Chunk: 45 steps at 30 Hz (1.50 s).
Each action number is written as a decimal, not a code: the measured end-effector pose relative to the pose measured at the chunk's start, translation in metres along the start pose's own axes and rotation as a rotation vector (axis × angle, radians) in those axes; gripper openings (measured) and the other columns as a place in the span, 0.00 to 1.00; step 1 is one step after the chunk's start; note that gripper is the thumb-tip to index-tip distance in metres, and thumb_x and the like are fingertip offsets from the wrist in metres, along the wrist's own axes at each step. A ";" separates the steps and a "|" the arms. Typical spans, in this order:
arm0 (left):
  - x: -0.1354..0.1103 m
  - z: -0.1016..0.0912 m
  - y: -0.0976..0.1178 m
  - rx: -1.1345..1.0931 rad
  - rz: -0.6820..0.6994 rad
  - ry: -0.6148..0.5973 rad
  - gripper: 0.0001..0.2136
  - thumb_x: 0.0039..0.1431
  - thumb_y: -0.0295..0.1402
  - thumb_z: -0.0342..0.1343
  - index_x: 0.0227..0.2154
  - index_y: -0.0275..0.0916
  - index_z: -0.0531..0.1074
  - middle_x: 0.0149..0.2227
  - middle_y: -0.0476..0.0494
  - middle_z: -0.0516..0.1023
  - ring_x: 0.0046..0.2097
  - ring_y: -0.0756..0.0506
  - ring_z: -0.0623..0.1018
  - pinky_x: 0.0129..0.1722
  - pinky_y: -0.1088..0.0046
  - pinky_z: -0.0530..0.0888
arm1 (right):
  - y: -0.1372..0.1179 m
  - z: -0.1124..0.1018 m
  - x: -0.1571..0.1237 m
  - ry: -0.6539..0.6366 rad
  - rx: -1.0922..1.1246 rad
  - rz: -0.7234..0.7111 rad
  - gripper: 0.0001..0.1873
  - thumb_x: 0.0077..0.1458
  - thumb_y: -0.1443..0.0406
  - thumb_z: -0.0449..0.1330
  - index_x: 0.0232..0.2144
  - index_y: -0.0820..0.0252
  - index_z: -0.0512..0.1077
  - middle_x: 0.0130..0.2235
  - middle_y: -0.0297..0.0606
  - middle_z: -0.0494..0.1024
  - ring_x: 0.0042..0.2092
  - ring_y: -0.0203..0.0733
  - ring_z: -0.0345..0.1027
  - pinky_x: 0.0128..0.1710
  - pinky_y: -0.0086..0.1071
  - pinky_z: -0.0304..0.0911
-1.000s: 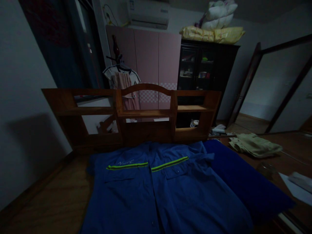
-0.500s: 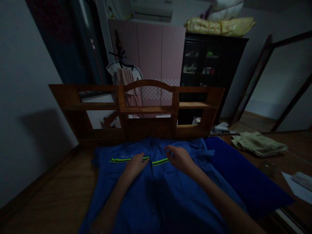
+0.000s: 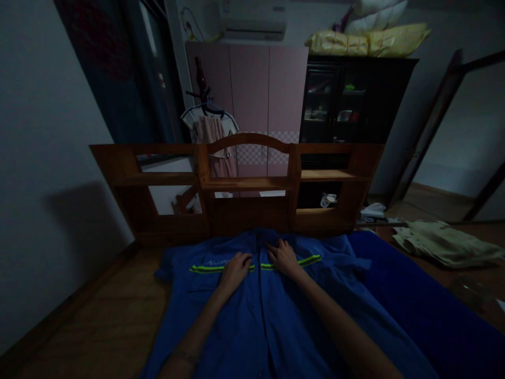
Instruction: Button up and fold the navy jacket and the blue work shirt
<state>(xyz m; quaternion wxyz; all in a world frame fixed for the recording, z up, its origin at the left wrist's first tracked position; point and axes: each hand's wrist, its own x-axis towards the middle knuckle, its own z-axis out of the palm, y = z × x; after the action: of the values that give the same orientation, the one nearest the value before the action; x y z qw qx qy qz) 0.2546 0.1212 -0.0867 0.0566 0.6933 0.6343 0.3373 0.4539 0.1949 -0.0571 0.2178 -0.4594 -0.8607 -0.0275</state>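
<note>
A blue work shirt [image 3: 221,326] with yellow-green stripes across the chest lies front up, its front opening running down the middle. My left hand [image 3: 235,269] rests on the chest stripe just left of that opening, fingers loosely bent and thumb apart. On the other side, my right hand [image 3: 284,258] lies on the cloth above the right stripe with its fingers spread. Both hands touch the shirt near the collar, and neither shows a fold of cloth gripped in it. The undersides of the fingers are hidden.
A wooden headboard with shelves [image 3: 248,182] stands right behind the collar. Bare wooden boards [image 3: 102,310] lie to the left, beside a wall. To the right are a dark blue cushion-like pad [image 3: 418,295] and folded khaki clothing [image 3: 450,242]. The room is dim.
My right hand has come down and inward onto the shirt, its fingers now spread. My left hand has stayed by the chest stripe, its fingers more bent. The view has shifted slightly.
</note>
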 end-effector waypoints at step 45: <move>0.010 0.027 0.009 -0.629 -0.102 -0.029 0.11 0.42 0.20 0.48 0.27 0.35 0.73 0.30 0.46 0.78 0.35 0.46 0.77 0.36 0.74 0.71 | -0.020 -0.004 -0.039 0.105 0.641 -0.244 0.10 0.58 0.66 0.55 0.37 0.54 0.76 0.36 0.35 0.75 0.36 0.36 0.70 0.36 0.26 0.62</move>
<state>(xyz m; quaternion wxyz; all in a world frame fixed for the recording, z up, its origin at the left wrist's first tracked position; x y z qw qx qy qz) 0.2767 0.1385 -0.0987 0.2940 0.6138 0.5321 0.5036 0.4577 0.1523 -0.0659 0.3903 -0.2593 -0.8617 0.1947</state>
